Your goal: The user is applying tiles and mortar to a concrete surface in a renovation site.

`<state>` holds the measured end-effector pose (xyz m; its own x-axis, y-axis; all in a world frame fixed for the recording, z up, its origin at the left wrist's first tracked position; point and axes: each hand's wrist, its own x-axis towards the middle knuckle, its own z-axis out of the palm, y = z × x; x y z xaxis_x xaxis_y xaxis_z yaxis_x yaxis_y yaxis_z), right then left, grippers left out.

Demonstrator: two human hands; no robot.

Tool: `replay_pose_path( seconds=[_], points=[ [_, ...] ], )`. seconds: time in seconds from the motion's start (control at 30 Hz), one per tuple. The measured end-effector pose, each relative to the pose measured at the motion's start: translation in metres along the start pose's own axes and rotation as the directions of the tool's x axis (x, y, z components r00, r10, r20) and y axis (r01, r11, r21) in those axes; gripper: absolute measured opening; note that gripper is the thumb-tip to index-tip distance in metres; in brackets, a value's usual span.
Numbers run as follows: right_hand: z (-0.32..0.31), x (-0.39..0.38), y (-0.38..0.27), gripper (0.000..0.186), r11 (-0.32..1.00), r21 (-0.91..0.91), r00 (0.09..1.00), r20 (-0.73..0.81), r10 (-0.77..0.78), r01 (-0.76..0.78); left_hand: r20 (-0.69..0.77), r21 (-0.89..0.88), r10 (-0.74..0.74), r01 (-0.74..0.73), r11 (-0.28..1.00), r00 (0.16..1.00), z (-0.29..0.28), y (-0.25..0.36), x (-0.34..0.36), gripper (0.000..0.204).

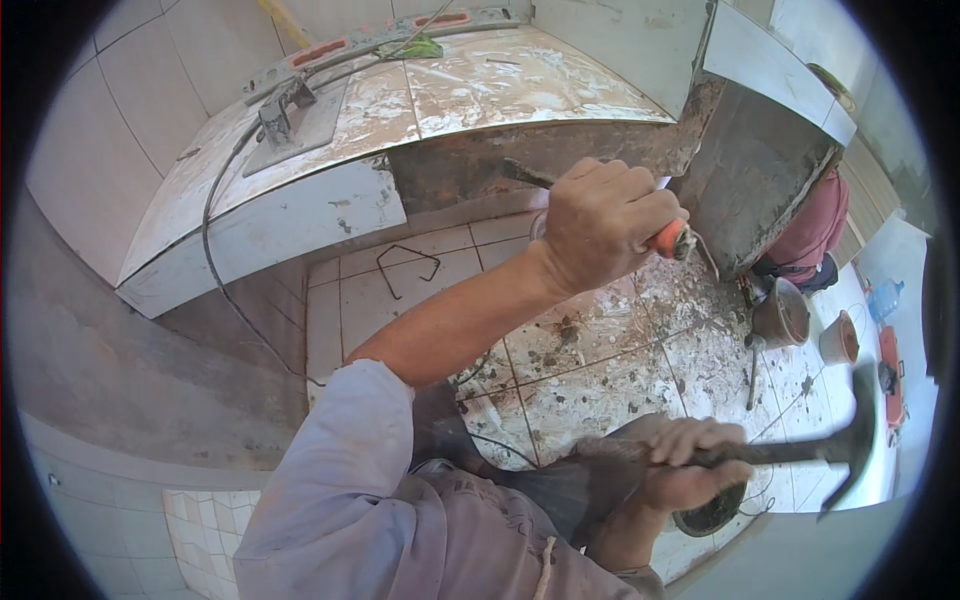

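Observation:
My left hand (615,225) is closed round a chisel with an orange handle end (672,240). Its dark blade (525,174) points left, in front of the rough bare strip (450,160) along the counter's front edge; whether it touches cannot be told. Lower right, my right hand (695,462) grips a claw hammer (850,440) by its shaft, the head out to the right and apart from the chisel. A white tile (270,235) faces the counter front left of the bare strip.
On the dusty tiled counter (480,90) lie a trowel (285,120), a cable and a long level (340,50). Debris covers the floor (570,350). Buckets (782,315) stand at right, near another person (810,225). A bent wire (405,270) lies below the counter.

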<state>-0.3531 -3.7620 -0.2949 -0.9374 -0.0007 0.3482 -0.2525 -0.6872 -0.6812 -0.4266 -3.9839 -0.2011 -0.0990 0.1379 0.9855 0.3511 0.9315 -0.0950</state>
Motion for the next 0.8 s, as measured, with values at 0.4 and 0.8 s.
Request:
replay_pose_path(
  seconds=[0.4,0.8],
  points=[
    [-0.007,0.006,0.016,0.058,0.996,0.012,0.992,-0.091,0.085,-0.084,0.039,0.129,0.033,-0.038,0.991,0.999,0.006,-0.007,-0.005,0.023],
    [-0.033,0.003,0.035,0.053,0.978,-0.093,0.977,0.094,0.193,-0.185,0.239,0.136,0.011,-0.045,0.990,0.971,0.020,-0.016,-0.019,0.030]
  ],
)
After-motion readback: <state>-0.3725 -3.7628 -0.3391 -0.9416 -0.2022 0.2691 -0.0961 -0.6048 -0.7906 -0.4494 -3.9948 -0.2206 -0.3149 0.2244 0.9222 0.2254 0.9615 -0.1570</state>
